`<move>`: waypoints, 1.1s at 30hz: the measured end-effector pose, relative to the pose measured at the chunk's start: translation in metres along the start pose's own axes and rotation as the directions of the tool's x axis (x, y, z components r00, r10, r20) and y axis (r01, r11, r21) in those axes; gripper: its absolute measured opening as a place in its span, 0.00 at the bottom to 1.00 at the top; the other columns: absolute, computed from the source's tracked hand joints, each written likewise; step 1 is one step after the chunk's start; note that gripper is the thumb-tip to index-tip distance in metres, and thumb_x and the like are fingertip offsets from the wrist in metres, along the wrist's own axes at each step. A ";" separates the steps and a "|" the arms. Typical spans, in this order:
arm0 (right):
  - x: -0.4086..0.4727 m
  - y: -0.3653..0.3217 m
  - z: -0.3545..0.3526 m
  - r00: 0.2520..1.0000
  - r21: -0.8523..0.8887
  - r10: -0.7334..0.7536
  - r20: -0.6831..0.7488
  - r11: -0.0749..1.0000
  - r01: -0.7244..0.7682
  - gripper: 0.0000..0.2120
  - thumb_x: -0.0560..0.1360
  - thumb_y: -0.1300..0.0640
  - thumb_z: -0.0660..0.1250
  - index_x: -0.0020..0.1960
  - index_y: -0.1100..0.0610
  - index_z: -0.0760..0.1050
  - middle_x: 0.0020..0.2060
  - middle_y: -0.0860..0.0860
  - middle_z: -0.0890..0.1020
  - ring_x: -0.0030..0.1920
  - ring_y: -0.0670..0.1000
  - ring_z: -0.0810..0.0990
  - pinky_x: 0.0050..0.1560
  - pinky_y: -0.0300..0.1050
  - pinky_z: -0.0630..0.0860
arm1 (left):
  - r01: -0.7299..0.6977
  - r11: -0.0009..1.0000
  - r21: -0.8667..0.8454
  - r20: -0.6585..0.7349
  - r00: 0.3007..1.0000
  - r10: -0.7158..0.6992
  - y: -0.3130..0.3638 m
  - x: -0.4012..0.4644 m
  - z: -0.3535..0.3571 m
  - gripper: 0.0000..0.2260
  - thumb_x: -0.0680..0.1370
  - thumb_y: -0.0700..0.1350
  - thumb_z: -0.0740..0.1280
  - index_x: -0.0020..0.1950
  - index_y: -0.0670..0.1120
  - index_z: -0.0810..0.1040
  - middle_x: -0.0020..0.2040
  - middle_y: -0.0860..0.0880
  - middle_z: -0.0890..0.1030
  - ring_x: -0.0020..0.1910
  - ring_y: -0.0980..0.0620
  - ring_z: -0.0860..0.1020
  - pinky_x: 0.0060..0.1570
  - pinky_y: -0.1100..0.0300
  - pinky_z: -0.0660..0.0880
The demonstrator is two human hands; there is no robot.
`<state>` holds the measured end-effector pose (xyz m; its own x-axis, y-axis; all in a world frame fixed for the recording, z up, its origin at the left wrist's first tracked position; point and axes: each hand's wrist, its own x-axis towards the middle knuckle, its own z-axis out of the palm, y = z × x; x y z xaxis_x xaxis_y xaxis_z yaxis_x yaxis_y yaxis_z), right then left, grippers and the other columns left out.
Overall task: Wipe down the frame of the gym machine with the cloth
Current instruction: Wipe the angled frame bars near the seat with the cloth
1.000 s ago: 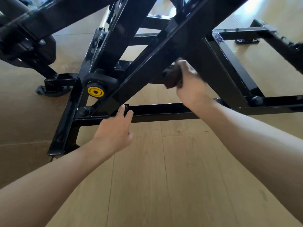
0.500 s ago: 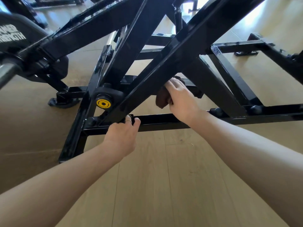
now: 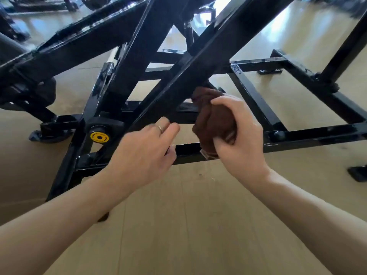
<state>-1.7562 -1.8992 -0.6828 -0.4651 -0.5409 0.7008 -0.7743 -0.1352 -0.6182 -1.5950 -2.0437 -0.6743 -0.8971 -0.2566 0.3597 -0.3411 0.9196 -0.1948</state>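
The black gym machine frame (image 3: 178,80) crosses the upper half of the view in shiny diagonal beams above a low crossbar (image 3: 317,135). My right hand (image 3: 242,143) grips a bunched dark brown cloth (image 3: 210,118), held just in front of the diagonal beam and above the crossbar; whether the cloth touches the beam cannot be told. My left hand (image 3: 143,153) hovers in front of the crossbar, slightly blurred, its fingers loosely curled and holding nothing. A ring shows on one finger.
A yellow round cap (image 3: 99,137) marks the pivot at the lower left of the frame. Base rails (image 3: 256,100) and black feet (image 3: 358,173) spread over the light wooden floor (image 3: 188,225). More dark equipment (image 3: 12,48) stands at far left.
My right hand drew the cloth back from under the diagonal beam toward me. My left hand let go of the low crossbar and lifted toward the cloth. The view tilted up.
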 end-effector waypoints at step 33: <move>0.037 0.051 -0.007 0.944 0.098 0.324 0.062 0.939 -0.329 0.34 0.63 0.72 0.66 0.69 0.56 0.77 0.65 0.49 0.80 0.67 0.49 0.77 0.67 0.48 0.75 | 0.380 0.813 -0.441 -0.514 0.636 -0.576 0.069 0.138 -0.004 0.34 0.68 0.51 0.71 0.73 0.40 0.71 0.69 0.44 0.76 0.67 0.42 0.74 0.67 0.47 0.70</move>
<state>-1.8159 -1.9201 -0.6860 -0.6636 -0.6058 0.4388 -0.5318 -0.0306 -0.8463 -1.7417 -2.0142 -0.6346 -0.2298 -0.5402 0.8096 -0.4942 0.7814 0.3811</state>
